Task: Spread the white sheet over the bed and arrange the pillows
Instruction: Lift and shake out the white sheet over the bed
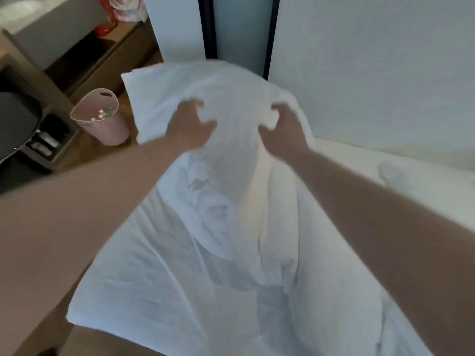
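I am holding a soft white fabric pillow point(180, 98) up in the air in front of me, above the far end of the bed. My left hand point(191, 127) is gripping it with the fingers curled into the cloth, bunching a fold of the pillowcase under the fingertips. My right hand point(281, 132) is doing the same a little to the right, fingers closed around a gathered lump of the white fabric. Both of my bare forearms are reaching forward from the bottom corners of the view, the two hands apart with a stretch of the pillow's cloth between them.

The pillow is tilting, its upper left corner pointing toward the wooden floor point(84, 158) side of the room, its lower part hanging down toward the bed. Motion blur is softening its edges, so I cannot tell exactly where the pillow ends and the bedding begins below my hands.

The crumpled white sheet point(159, 265) is lying over the white mattress point(359, 160) beneath my arms, wrinkled and heaped along the middle, its near left corner lying at the bed's edge. A bare part of the mattress is showing on the right, touching the pale wall point(372, 73).

On the floor left of the bed, a pink plastic waste bin point(102, 124) is standing upright with small scraps inside, near a dark wooden desk point(51, 80).
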`<act>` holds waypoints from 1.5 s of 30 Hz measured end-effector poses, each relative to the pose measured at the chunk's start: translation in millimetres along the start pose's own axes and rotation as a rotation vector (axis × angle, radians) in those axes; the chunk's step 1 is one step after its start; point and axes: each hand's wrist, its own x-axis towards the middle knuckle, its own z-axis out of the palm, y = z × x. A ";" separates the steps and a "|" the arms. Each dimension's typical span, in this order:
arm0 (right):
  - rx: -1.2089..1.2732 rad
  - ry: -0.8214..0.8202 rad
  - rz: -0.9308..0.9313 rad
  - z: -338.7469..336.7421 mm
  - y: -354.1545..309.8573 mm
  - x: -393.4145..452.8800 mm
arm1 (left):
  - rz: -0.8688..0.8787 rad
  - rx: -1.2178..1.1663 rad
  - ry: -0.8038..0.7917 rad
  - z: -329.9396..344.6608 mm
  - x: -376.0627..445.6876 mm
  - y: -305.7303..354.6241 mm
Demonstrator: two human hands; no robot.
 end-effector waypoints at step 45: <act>0.422 -0.080 0.435 28.1 116.3 -206.1 | -0.034 -0.107 -0.558 74.6 -199.1 -129.7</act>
